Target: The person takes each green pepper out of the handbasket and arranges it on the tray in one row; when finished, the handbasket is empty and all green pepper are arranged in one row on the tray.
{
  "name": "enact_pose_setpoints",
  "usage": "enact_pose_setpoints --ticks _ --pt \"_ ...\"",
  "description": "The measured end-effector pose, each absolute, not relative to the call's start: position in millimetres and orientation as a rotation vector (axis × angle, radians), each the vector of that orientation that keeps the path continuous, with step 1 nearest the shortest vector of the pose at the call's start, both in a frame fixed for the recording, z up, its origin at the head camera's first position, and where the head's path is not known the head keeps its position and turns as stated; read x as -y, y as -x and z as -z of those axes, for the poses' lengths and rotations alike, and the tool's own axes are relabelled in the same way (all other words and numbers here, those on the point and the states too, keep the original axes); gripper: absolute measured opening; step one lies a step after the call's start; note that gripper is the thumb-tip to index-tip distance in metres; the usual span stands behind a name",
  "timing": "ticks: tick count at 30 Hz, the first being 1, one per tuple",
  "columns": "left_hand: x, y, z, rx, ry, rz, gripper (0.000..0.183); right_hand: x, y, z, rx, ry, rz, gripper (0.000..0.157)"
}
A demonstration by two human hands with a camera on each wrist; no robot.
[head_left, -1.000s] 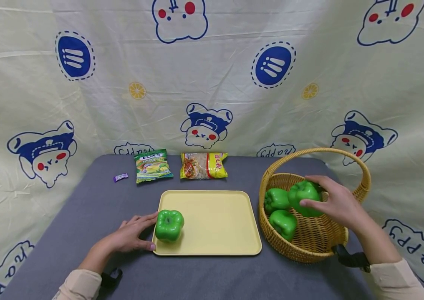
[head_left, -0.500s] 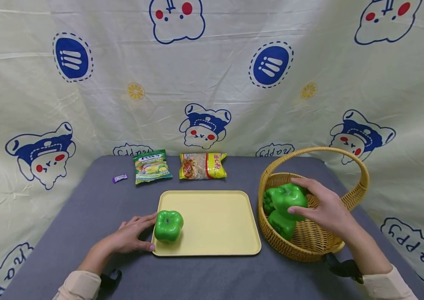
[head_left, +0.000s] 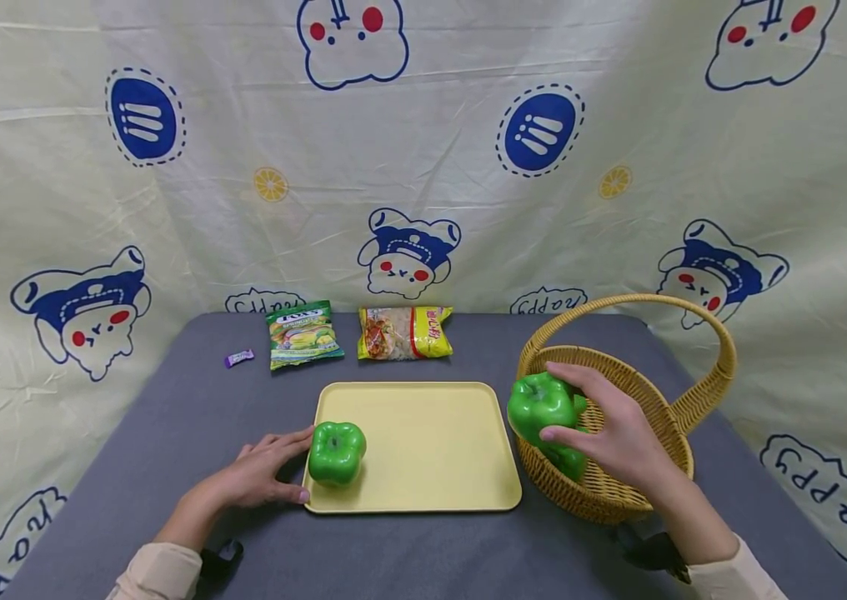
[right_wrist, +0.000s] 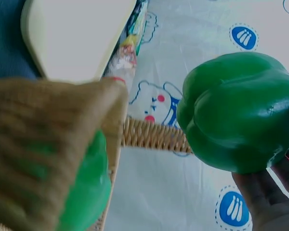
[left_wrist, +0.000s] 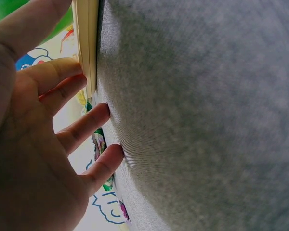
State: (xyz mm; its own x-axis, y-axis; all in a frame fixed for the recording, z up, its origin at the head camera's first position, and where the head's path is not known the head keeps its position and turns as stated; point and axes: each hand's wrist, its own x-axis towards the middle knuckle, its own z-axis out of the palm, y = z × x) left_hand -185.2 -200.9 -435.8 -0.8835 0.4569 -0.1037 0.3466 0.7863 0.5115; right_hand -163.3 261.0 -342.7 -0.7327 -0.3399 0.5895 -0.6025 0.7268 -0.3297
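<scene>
My right hand (head_left: 607, 421) grips a green bell pepper (head_left: 541, 403) between thumb and fingers, held above the left rim of the wicker basket (head_left: 618, 492). In the right wrist view the held bell pepper (right_wrist: 241, 113) hangs clear of the basket. Inside the basket lie other green peppers (head_left: 568, 461), partly hidden by the hand and the held one. My left hand (head_left: 262, 471) rests at the left edge of the yellow tray (head_left: 431, 450). The left wrist view shows its fingers spread, touching the tray's edge (left_wrist: 86, 43) and the cloth. Another bell pepper (head_left: 337, 452) stands on the tray's left end.
A green candy bag (head_left: 304, 335) and a yellow-and-red food packet (head_left: 405, 332) lie behind the tray. A small purple-wrapped sweet (head_left: 239, 357) is to their left. The basket's tall handle (head_left: 637, 302) arches over it. A patterned sheet (head_left: 423, 150) hangs behind the grey table.
My right hand has carried the bell pepper leftward, from over the basket's middle to its left rim. My left hand stays at the tray's edge.
</scene>
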Motion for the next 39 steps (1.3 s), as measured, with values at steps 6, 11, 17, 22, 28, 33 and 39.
enact_pose_setpoints --ticks 6,11,17,22,28,33,39 --pt "201 185 436 -2.751 -0.623 -0.733 0.084 -248 161 347 2.421 -0.746 -0.742 0.083" --pt "200 185 436 -2.751 -0.618 -0.732 0.084 -238 160 351 2.415 -0.767 -0.791 0.082" --pt "200 186 436 -2.754 -0.612 -0.725 0.085 -227 161 358 2.427 -0.772 -0.844 0.080" --pt "201 186 435 -2.751 -0.619 -0.725 0.085 -216 161 364 2.431 -0.825 -0.878 0.081" --pt "201 185 435 -2.745 -0.616 -0.725 0.085 -204 163 371 2.440 -0.878 -0.939 0.080" --pt "201 186 435 -2.745 -0.617 -0.723 0.085 -195 166 376 2.419 -0.905 -0.955 0.081" --pt "201 186 435 -2.744 -0.615 -0.725 0.085 -185 167 382 2.370 -0.962 -0.986 0.080"
